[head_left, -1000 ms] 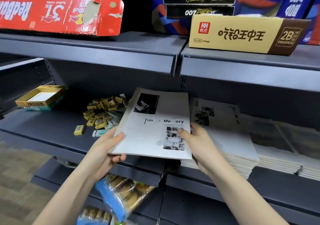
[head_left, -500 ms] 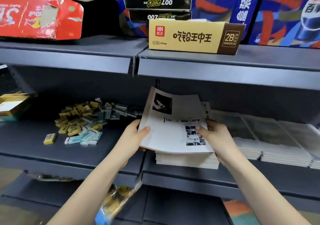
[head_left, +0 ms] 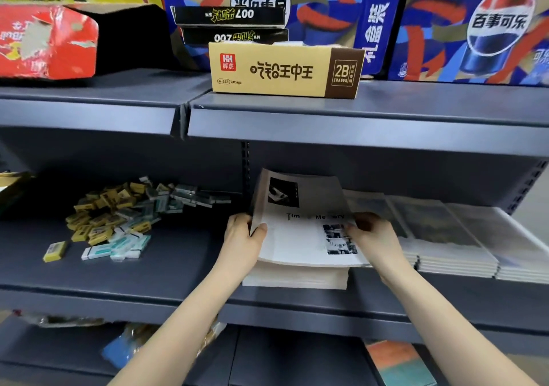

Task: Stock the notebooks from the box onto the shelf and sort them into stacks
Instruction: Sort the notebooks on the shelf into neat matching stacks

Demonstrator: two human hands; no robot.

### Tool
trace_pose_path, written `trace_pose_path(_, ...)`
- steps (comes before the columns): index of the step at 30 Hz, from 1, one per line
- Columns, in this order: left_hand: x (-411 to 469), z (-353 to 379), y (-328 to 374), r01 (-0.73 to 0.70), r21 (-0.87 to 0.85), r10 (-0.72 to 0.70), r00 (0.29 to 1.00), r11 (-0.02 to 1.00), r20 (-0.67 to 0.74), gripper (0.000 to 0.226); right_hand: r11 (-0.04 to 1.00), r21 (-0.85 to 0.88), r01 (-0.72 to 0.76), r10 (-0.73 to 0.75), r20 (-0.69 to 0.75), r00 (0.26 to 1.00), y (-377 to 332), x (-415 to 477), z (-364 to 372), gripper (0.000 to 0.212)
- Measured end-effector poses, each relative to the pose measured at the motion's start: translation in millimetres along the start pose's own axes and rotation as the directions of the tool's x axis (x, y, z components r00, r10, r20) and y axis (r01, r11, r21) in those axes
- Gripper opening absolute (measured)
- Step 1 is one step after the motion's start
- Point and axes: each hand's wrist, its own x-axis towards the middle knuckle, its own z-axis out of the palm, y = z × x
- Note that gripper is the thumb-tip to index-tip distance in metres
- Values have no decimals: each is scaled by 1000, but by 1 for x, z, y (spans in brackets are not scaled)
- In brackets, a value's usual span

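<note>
A white notebook [head_left: 297, 237] with black photo prints and the words "Time Memory" lies on top of a stack of notebooks [head_left: 297, 278] on the grey middle shelf [head_left: 178, 269]. My left hand [head_left: 242, 237] grips its left edge, thumb on the cover. My right hand [head_left: 371, 237] holds its right edge. To the right lie more stacks of notebooks [head_left: 445, 237] side by side. The box the notebooks come from is not in view.
A heap of small yellow and teal erasers [head_left: 118, 216] covers the shelf's left half. On the upper shelf [head_left: 326, 118] stand a yellow eraser carton [head_left: 282, 70], a torn red carton [head_left: 44, 40] and blue cola boxes [head_left: 475, 23]. Packets lie on the lower shelf.
Both hands have carried the notebook rightward and down from in front of the shelf onto the left stack. The camera has turned right with it.
</note>
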Motion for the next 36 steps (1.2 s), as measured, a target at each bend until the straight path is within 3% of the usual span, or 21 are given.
trace_pose_path(7,7,7,-5,-8,52,13,996,999,-90,35,999,-8,-36,36,10,999,10,10,8,19)
trace_pose_path(12,13,3,-8,11,-12,-13,990,1000,-142,33,999,2,-36,36,18,999,7,16,17,38)
trace_pose_path(18,13,-4,-5,-60,19,62,987,998,-145,40,998,64,-11,5,87,996,-1,12,10,35)
trace_pose_path(22,2,-7,-16,-45,-91,46,999,995,9,37,997,72,35,-53,268,962,6,-5,-6,25)
trace_pose_path(25,-8,-6,-19,-86,-59,92,991,995,97,65,999,-4,33,-30,341,939,17,-13,-9,64)
trace_pose_path(28,-9,-6,-16,-122,-21,124,986,992,114,81,996,-1,93,-86,359,929,21,-15,-5,68)
trace_pose_path(32,-12,-6,-14,-153,-2,152,982,988,116,86,990,-7,138,-127,349,929,24,-15,-1,61)
trace_pose_path(36,-13,-7,-13,-143,-10,143,982,990,123,89,992,30,119,-122,293,948,30,-13,0,74)
